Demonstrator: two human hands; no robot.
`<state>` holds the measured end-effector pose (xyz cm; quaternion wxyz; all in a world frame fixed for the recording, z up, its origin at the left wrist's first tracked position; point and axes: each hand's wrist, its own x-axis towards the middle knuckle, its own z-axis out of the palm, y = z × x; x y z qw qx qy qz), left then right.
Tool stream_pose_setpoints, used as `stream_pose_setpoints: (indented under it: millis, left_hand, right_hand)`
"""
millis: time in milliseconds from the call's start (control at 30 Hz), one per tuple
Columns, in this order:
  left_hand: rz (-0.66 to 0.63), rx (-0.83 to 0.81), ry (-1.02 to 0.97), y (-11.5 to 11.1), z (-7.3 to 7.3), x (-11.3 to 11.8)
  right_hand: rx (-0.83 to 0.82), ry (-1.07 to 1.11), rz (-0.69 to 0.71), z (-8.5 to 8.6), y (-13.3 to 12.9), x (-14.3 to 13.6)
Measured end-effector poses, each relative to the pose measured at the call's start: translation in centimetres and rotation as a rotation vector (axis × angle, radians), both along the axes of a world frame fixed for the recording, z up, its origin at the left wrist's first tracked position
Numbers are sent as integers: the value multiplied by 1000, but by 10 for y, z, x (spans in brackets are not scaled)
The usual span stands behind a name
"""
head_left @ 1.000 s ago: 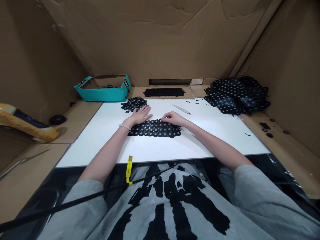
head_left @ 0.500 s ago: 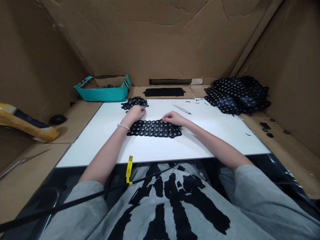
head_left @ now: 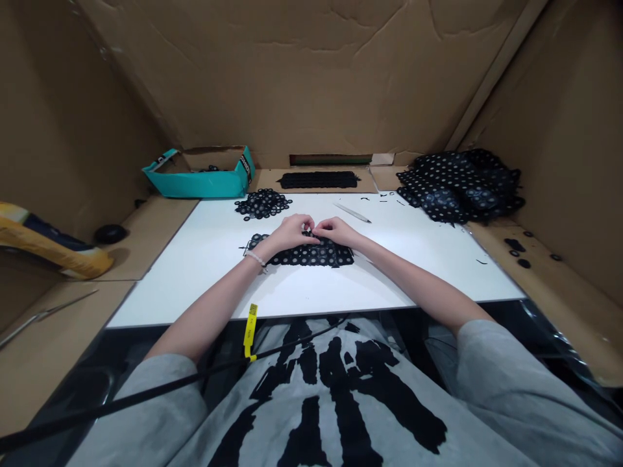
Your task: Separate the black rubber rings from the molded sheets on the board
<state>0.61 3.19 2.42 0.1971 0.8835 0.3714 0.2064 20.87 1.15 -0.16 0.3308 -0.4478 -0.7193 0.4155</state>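
A black strip of joined rings with pale centres (head_left: 311, 257) lies flat on the white board (head_left: 195, 272). Over its upper edge my left hand (head_left: 292, 232) curls, thumb and fingers closed near the tips of my right hand. Whatever it pinches is too small to make out. My right hand (head_left: 338, 230) is closed in a pinch at the same edge, its fingertips almost meeting the left ones. Both hands cover part of the strip. Behind them is a heap of loose black rings (head_left: 263, 203).
A teal box (head_left: 204, 186) stands at the back left, and a black bundle (head_left: 457, 185) of dotted mesh at the back right. A white pen-like tool (head_left: 353, 213) lies behind my right hand. Tweezers (head_left: 48, 312) rest at the left. Cardboard walls (head_left: 311, 84) enclose the board.
My left hand has come from beside the heap of loose rings, moving right and toward me to meet my right hand. My right hand has stayed nearly in place.
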Motion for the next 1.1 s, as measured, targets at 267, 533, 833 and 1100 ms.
stream_pose_setpoints:
  millis: [267,533,833,1100]
  left_hand:
    - [28,-264,-129,11,6,-14]
    - [679,193,-150,54,-8,-60]
    - [39,-147,-25,22,8,-31]
    - [-56,-217,-52,-1,6,-5]
  right_hand:
    - [-17,-16,-27,2,0,1]
    - [-32,-49,-64,1,-1,0]
    - [-13,-51,-52,6,0,1]
    - [-14,-73,3,7,0,5]
